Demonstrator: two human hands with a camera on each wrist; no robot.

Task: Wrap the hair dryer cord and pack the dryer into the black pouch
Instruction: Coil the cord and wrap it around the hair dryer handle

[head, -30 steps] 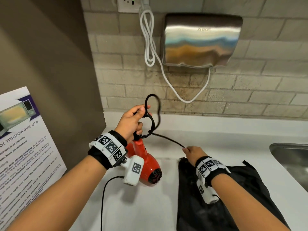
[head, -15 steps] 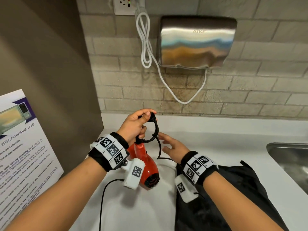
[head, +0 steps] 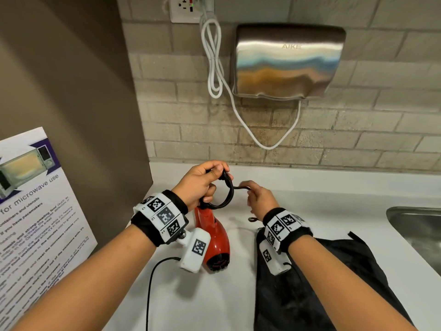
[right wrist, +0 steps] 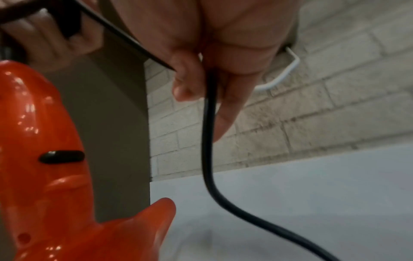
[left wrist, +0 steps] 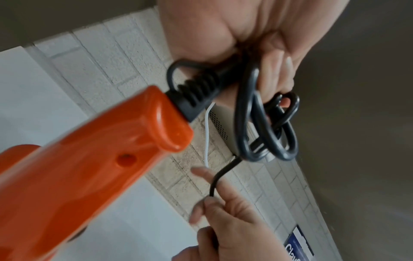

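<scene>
A red hair dryer (head: 216, 240) hangs nozzle-down above the white counter, held up by my left hand (head: 202, 185), which grips the looped black cord (head: 228, 194) at the top of the handle. In the left wrist view several coils of cord (left wrist: 266, 123) bunch under my fingers beside the orange-red handle (left wrist: 93, 159). My right hand (head: 259, 199) pinches the free run of cord just right of the loops; the right wrist view shows the cord (right wrist: 208, 141) trailing down from my fingers. The black pouch (head: 322, 283) lies flat on the counter under my right forearm.
A steel hand dryer (head: 288, 60) with a white cable (head: 214, 58) hangs on the brick wall behind. A steel sink (head: 417, 230) edges the counter at right. A microwave notice (head: 35, 211) leans at left. A thin black wire (head: 152, 283) crosses the counter (head: 214, 306) near me.
My right hand let go of the outstretched cord, came in toward the loops and now pinches the cord close beside my left hand. The loop in my left hand is lower and tighter.
</scene>
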